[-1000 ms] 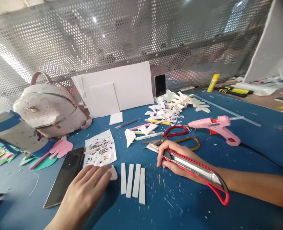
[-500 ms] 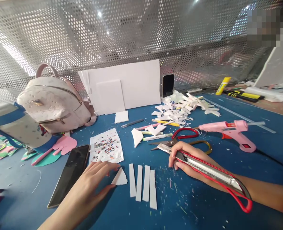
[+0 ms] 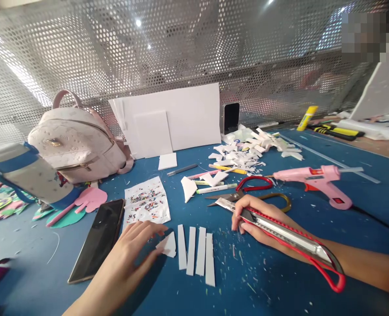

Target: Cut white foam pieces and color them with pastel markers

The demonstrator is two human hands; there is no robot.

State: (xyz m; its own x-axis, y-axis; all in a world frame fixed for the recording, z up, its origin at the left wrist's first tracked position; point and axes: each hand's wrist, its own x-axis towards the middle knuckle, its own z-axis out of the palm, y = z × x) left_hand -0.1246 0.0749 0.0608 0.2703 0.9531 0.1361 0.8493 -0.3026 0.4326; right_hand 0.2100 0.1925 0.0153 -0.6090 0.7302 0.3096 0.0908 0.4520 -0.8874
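Observation:
My left hand (image 3: 133, 248) rests on the blue table (image 3: 253, 285), fingers stretched out, fingertips touching a small white foam scrap (image 3: 168, 245). Right of the scrap lie several white foam strips (image 3: 196, 255) side by side. My right hand (image 3: 258, 217) is closed round a red and silver utility knife (image 3: 280, 235), its blade end pointing left and up, its red loop lying along my forearm.
A dark phone (image 3: 97, 239) lies left of my left hand, a speckled paper sheet (image 3: 146, 202) behind it. Red-handled scissors (image 3: 247, 188), a pink glue gun (image 3: 315, 180), pens, white foam offcuts (image 3: 250, 149), white boards (image 3: 171, 118), a pale backpack (image 3: 77, 145) and a perforated metal screen stand farther back.
The left hand's fingers have nudged the white scrap right, closer to the strips. The right hand holds the knife as before. The view shifted slightly.

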